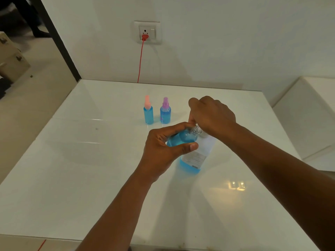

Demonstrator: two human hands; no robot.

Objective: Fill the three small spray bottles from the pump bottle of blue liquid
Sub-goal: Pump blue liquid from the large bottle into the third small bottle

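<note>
Holding the third small spray bottle [183, 138] in our left hand [163, 151], fingers and thumb curled round its blue body, we keep its open neck tilted toward our right hand [212, 116]. That hand is bunched just above the neck, fingertips drawn together, but we cannot tell what they pinch. The pump bottle [195, 160] of blue liquid stands right behind the small one, partly hidden. The peach-capped bottle [148, 113] and the purple-capped bottle [165, 113] stand upright, side by side, farther back. The white table [81, 178] has wide bare room to our left and right; its far edge meets the wall, where a red cord [140, 60] hangs from a socket [147, 32].
</note>
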